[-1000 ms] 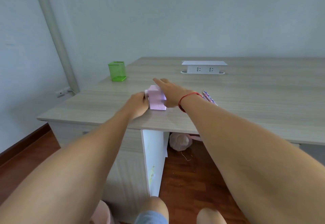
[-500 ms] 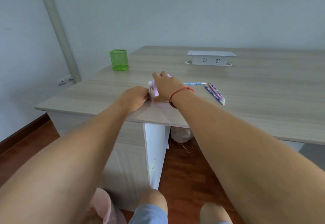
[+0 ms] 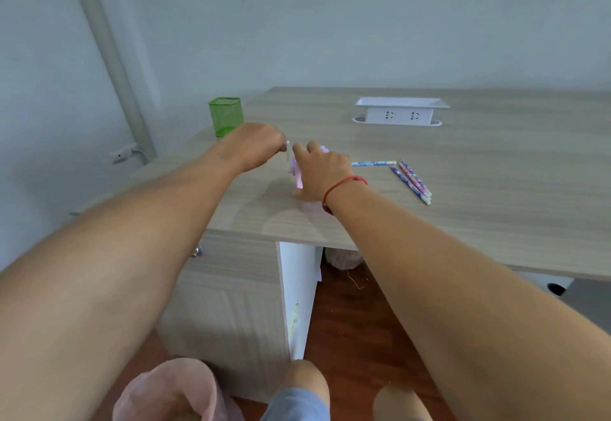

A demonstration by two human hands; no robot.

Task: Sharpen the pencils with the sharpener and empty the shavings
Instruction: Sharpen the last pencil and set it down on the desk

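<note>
- Where both bare arms reach out over the near part of the wooden desk [image 3: 479,189], the pink sharpener [image 3: 295,172] stands between the two hands, mostly hidden by them.
- The right hand [image 3: 319,175], with a red string bracelet [image 3: 340,189] at the wrist, is wrapped over the sharpener's top and right side, gripping it and pressing it down on the desk; only a pale pink strip of the body shows at the hand's left edge.
- The left hand [image 3: 256,144] is raised just left of the sharpener, its fingers curled shut and pinched on a small white part at the sharpener's left end; what that part is cannot be told, as it is small and blurred.
- One blue-patterned pencil [image 3: 373,164] lies flat on the desk just right of the right hand, its near end behind the hand.
- Three more pencils [image 3: 411,180] lie side by side a little further right, touching one another, apart from both hands.
- A green mesh pen holder [image 3: 225,117] stands behind the left hand near the desk's far left corner.
- A white socket box [image 3: 401,111] sits further back on the desk.
- A pink bin [image 3: 168,391] stands on the floor below the left forearm.
</note>
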